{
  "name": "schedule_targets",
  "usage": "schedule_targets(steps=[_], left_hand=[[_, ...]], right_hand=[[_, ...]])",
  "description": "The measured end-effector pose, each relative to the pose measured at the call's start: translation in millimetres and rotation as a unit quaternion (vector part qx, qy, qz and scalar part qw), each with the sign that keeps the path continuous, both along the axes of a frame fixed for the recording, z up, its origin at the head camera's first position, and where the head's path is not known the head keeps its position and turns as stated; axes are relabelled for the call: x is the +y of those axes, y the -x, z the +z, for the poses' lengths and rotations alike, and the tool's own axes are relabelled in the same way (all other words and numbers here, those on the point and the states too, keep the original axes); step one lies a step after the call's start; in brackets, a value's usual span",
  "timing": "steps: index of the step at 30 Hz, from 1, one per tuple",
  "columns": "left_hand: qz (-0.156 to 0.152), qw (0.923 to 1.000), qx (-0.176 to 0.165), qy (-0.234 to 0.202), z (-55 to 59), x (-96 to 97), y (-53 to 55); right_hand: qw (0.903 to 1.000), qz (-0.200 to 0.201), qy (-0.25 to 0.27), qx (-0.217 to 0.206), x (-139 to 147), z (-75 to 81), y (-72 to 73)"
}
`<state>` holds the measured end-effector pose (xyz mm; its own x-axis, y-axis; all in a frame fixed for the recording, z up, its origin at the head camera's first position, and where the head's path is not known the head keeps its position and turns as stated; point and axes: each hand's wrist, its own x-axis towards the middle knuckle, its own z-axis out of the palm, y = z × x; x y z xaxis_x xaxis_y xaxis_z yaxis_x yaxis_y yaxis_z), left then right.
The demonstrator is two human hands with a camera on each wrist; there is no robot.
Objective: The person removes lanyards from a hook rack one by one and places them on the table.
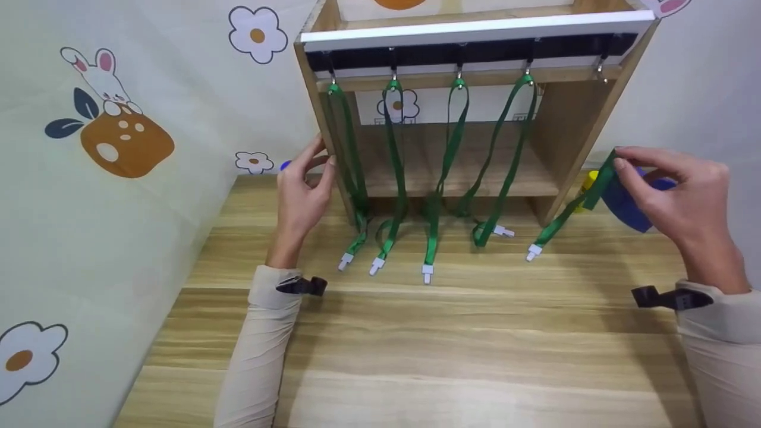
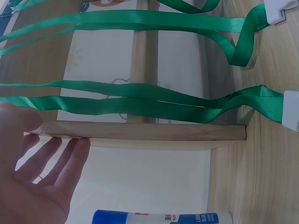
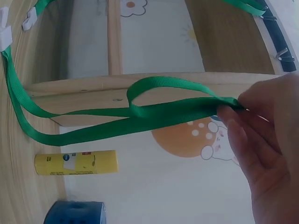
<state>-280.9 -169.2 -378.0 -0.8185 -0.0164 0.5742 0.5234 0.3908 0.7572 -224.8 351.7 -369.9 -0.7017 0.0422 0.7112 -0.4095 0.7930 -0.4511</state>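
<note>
My right hand pinches the looped end of a green lanyard between thumb and fingers, right of a wooden rack. The lanyard's white clip lies on the table. My left hand holds the front edge of the rack's left side, its thumb and fingertips on either side of the panel in the left wrist view. Other green lanyards hang from the first hooks along the black strip, their clips resting on the table. The rightmost hook carries no lanyard.
A yellow glue stick and a blue object stand to the rack's right. Beside its left side is a glue tube with a blue cap. Patterned cloth covers the wall behind the wooden table.
</note>
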Motion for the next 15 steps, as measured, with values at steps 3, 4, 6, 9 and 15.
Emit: schedule_targets(steps=[3, 4, 6, 9, 15], left_hand=[[-0.004, 1.0, 0.001, -0.005, -0.5, -0.3, -0.1], [-0.005, 1.0, 0.0, -0.005, -0.4, -0.3, -0.3], [-0.007, 1.0, -0.002, -0.005, -0.2, -0.6, -1.1], [-0.01, 0.9999, -0.006, -0.004, 0.9, -0.6, -1.9], [-0.01, 0.9999, -0.012, -0.002, 1.4, -0.1, -1.2]], right_hand=[[0.9998, -0.012, 0.001, 0.013, -5, 4.0, -4.0], [0.9997, -0.016, -0.001, 0.02, -7, 5.6, -5.9], [0.9993, -0.024, -0.002, 0.03, -10, 8.7, -10.6], [0.999, -0.024, -0.005, 0.038, -19, 17.3, -21.8], [0.9986, 0.0, 0.025, 0.046, -41, 34.6, -38.3]])
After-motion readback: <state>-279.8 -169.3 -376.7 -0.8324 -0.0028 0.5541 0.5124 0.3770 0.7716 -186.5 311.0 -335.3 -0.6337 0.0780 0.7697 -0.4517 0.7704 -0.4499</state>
